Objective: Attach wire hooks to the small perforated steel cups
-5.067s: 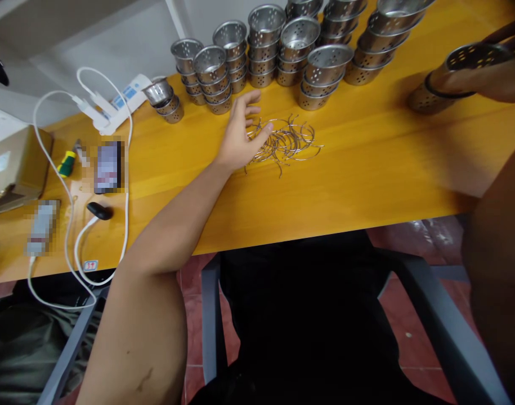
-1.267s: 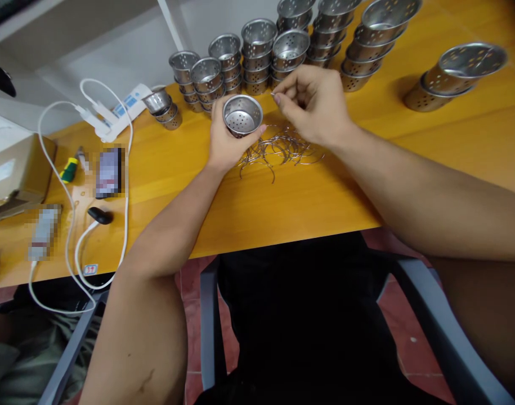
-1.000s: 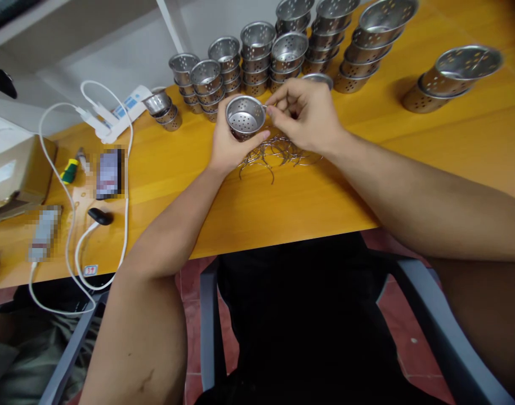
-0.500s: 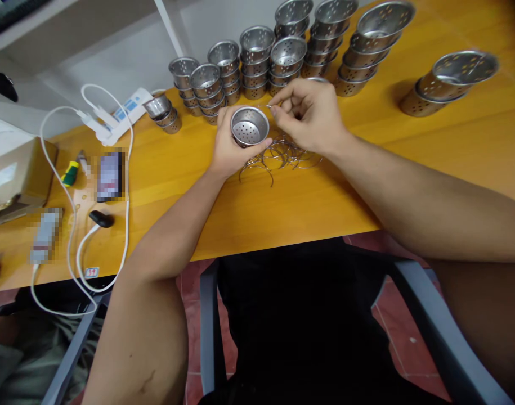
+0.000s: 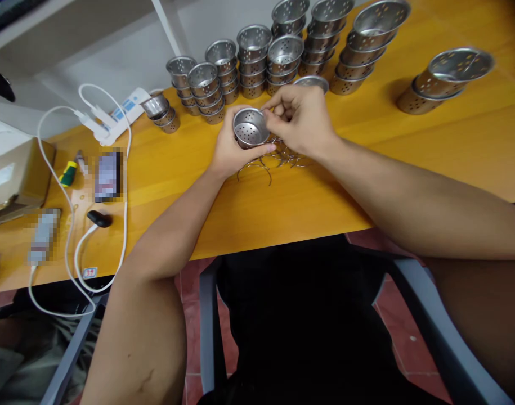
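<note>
Cup stacks [image 5: 285,55] behind right hand [image 5: 298,119]

The left hand [image 5: 232,147] holds a perforated metal cup [image 5: 251,128]

Shiny metal cup [image 5: 251,128] w/ holes; glossy wood tbl [image 5: 164,185].

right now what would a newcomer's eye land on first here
Probably the stacks of shiny perforated metal cups along the back of the yellow-orange table. Next, in front of them, the left hand holding one such cup, with the right hand at its rim. Below the hands lies a tangle of thin curved wires.
</note>
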`<state>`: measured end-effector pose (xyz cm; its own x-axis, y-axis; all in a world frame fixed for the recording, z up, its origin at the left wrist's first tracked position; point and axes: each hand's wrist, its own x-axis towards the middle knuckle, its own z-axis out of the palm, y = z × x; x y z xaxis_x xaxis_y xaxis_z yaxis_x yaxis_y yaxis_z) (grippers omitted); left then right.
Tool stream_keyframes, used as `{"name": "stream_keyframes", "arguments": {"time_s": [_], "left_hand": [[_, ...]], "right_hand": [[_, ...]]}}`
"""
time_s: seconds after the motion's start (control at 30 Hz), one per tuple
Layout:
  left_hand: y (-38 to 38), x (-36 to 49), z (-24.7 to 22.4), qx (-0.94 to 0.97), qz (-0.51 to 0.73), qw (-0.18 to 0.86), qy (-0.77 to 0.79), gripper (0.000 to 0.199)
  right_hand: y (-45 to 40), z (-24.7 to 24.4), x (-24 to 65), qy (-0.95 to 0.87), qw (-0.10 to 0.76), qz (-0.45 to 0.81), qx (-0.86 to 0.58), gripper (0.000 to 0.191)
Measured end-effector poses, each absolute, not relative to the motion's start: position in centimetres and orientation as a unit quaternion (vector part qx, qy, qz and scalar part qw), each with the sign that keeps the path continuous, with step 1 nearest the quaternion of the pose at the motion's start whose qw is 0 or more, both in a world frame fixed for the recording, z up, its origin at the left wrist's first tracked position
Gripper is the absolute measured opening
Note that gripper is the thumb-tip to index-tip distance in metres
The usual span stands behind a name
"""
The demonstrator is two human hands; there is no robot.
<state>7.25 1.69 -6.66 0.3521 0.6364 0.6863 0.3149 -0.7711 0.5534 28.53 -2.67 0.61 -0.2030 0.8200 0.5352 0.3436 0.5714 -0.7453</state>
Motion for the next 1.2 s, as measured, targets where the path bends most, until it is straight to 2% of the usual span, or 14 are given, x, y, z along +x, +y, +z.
{"name": "stream_keyframes", "arguments": {"time_s": [0.3, 0.57, 0.7, 0.93, 1.2], "left_hand": [[0.6, 7.5, -5.7, 0.804, 0.491, 0.193, 0.276, 0.092], [1.3, 6.7, -6.0, 0.788, 0.475, 0.277, 0.279, 0.075], [1.2, 6.8, -5.9, 0.802, 0.473, 0.263, 0.253, 0.083], [1.4, 7.0, -6.1, 0.813, 0.48, 0.209, 0.254, 0.075], [1.7, 6.8, -6.5, 0.821, 0.465, 0.195, 0.268, 0.079]], "right_hand": [[-2.7, 0.8, 28.2, -0.725, 0.506, 0.256, -0.391, 0.031], [-2.7, 2.0, 29.5, -0.759, 0.427, 0.396, -0.291, 0.061], [-2.6, 1.6, 29.1, -0.746, 0.441, 0.397, -0.3, 0.06], [-2.7, 1.0, 28.4, -0.735, 0.457, 0.375, -0.331, 0.058], [-2.4, 1.0, 28.6, -0.743, 0.446, 0.382, -0.322, 0.066]]}}
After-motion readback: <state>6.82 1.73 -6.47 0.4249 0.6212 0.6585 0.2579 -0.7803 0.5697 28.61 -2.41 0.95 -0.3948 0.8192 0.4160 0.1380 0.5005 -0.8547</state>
